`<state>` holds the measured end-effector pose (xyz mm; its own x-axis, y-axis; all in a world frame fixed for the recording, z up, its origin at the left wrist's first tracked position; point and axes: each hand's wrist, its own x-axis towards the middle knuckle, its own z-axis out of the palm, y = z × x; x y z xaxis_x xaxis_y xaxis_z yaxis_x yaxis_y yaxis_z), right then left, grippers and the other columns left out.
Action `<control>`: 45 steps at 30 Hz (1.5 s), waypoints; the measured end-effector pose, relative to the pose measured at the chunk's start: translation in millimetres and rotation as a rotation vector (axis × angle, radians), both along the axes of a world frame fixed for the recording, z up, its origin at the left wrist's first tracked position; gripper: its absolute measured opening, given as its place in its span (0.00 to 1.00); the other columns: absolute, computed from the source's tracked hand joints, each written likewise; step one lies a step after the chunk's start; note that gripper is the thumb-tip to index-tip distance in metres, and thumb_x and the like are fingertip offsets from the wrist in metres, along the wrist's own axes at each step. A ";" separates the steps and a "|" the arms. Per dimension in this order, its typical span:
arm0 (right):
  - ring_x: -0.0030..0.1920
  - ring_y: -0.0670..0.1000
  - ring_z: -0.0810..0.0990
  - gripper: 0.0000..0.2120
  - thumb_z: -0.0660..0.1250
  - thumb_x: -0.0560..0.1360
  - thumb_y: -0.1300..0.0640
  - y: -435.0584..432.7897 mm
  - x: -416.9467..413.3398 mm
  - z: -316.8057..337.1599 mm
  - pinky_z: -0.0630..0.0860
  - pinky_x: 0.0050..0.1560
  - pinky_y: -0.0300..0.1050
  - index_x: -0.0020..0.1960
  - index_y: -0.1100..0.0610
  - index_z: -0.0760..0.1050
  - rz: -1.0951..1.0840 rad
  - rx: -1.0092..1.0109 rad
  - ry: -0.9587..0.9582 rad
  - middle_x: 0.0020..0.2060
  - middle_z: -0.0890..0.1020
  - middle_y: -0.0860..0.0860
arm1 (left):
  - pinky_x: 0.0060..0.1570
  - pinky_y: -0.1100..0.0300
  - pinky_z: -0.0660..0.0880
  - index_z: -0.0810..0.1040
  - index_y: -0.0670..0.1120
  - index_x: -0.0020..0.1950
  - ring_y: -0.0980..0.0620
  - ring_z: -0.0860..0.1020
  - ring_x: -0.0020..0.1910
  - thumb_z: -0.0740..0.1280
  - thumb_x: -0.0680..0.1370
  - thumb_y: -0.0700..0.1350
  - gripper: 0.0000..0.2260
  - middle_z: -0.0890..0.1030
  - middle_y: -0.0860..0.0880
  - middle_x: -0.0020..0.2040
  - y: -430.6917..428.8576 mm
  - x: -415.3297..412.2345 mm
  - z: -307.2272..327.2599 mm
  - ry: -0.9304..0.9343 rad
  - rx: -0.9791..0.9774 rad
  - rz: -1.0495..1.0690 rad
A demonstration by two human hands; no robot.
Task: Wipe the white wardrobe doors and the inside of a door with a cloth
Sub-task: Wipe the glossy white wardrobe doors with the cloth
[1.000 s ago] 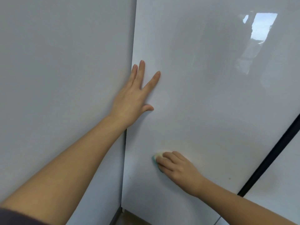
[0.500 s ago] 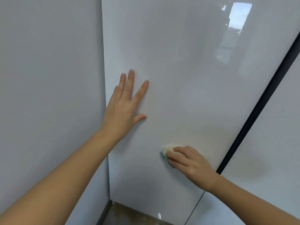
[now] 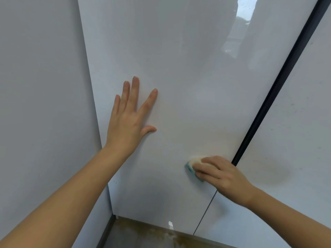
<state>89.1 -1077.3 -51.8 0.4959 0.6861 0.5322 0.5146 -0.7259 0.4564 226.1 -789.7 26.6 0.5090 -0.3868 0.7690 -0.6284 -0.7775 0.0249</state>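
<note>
A glossy white wardrobe door (image 3: 188, 59) fills the middle of the view. My left hand (image 3: 129, 120) lies flat on it with fingers spread, close to its left edge. Lower right, my right hand (image 3: 220, 173) presses a small cream and teal cloth (image 3: 192, 163) against the door, fingers curled over it. Only the cloth's left end shows past my fingers. A second white door (image 3: 286, 140) stands to the right, beyond a dark vertical gap (image 3: 272, 97).
A plain white side panel (image 3: 41, 104) runs along the left, meeting the door at its left edge. Brownish stained floor (image 3: 152, 233) shows below the doors. A window reflection (image 3: 240, 24) glints at the upper right of the door.
My right hand has slid the cloth rightward toward the dark gap. The view has swung right and down, showing more floor and the second door. My left hand stays flat on the door.
</note>
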 end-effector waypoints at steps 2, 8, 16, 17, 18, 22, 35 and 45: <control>0.53 0.60 0.79 0.08 0.67 0.77 0.67 3.9 3.0 35.1 0.76 0.52 0.54 0.54 0.64 0.82 -0.019 0.076 -0.138 0.58 0.82 0.55 | 0.74 0.42 0.50 0.51 0.53 0.80 0.38 0.44 0.79 0.74 0.68 0.56 0.47 0.45 0.39 0.80 0.2 0.5 -0.6 -0.007 -0.008 0.000; 0.52 0.59 0.77 0.06 0.72 0.73 0.69 7.9 10.7 29.6 0.76 0.49 0.54 0.50 0.66 0.83 -0.048 0.241 -0.272 0.56 0.82 0.56 | 0.74 0.40 0.50 0.52 0.52 0.80 0.38 0.45 0.79 0.73 0.70 0.56 0.45 0.46 0.39 0.80 0.0 1.2 -2.5 -0.006 -0.021 -0.005; 0.56 0.57 0.75 0.09 0.63 0.80 0.65 9.5 -2.6 -45.7 0.75 0.53 0.53 0.59 0.60 0.75 -0.034 0.120 0.043 0.62 0.76 0.51 | 0.75 0.40 0.51 0.53 0.52 0.80 0.38 0.46 0.79 0.72 0.71 0.56 0.44 0.47 0.39 0.80 0.7 3.2 -6.6 -0.021 -0.027 -0.021; 0.55 0.58 0.76 0.09 0.64 0.79 0.67 11.9 -3.0 -30.9 0.75 0.52 0.53 0.57 0.61 0.78 -0.033 0.132 0.007 0.61 0.79 0.52 | 0.75 0.40 0.51 0.53 0.52 0.80 0.38 0.46 0.79 0.72 0.71 0.56 0.43 0.48 0.38 0.80 0.3 3.2 -7.6 -0.022 -0.037 -0.021; 0.54 0.59 0.77 0.08 0.66 0.78 0.69 13.4 -2.2 -14.3 0.75 0.51 0.53 0.54 0.63 0.81 -0.037 0.166 -0.057 0.59 0.81 0.53 | 0.75 0.40 0.51 0.53 0.52 0.80 0.37 0.46 0.78 0.72 0.71 0.56 0.43 0.48 0.38 0.79 0.4 2.8 -9.6 -0.023 -0.051 -0.019; 0.51 0.60 0.77 0.06 0.70 0.74 0.69 12.8 7.8 21.6 0.76 0.48 0.54 0.49 0.65 0.84 -0.050 0.294 -0.255 0.55 0.83 0.55 | 0.74 0.36 0.51 0.52 0.52 0.80 0.34 0.46 0.78 0.70 0.71 0.60 0.43 0.48 0.35 0.79 -4.6 -4.1 -29.5 -0.024 -0.059 -0.004; 0.60 0.48 0.73 0.17 0.62 0.73 0.69 61.5 -4.0 -60.7 0.70 0.63 0.39 0.57 0.58 0.80 -0.090 0.620 0.312 0.59 0.79 0.48 | 0.75 0.40 0.52 0.57 0.49 0.79 0.39 0.48 0.79 0.70 0.74 0.55 0.38 0.52 0.38 0.79 7.9 -20.4 -59.3 0.081 -0.062 -0.070; 0.38 0.51 0.84 0.10 0.58 0.79 0.66 164.8 -26.2 -23.3 0.81 0.38 0.42 0.53 0.61 0.78 0.047 2.520 1.152 0.42 0.85 0.56 | 0.50 0.60 0.77 0.81 0.54 0.51 0.60 0.80 0.49 0.69 0.77 0.49 0.04 0.83 0.59 0.48 46.6 -104.1 -112.3 0.998 -0.562 -0.166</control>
<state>62.9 -912.5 -75.1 0.9230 -0.2131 -0.3204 -0.1008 0.6696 -0.7358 122.0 -743.1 -85.6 0.9615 -0.2370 0.1389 -0.2284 -0.4088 0.8836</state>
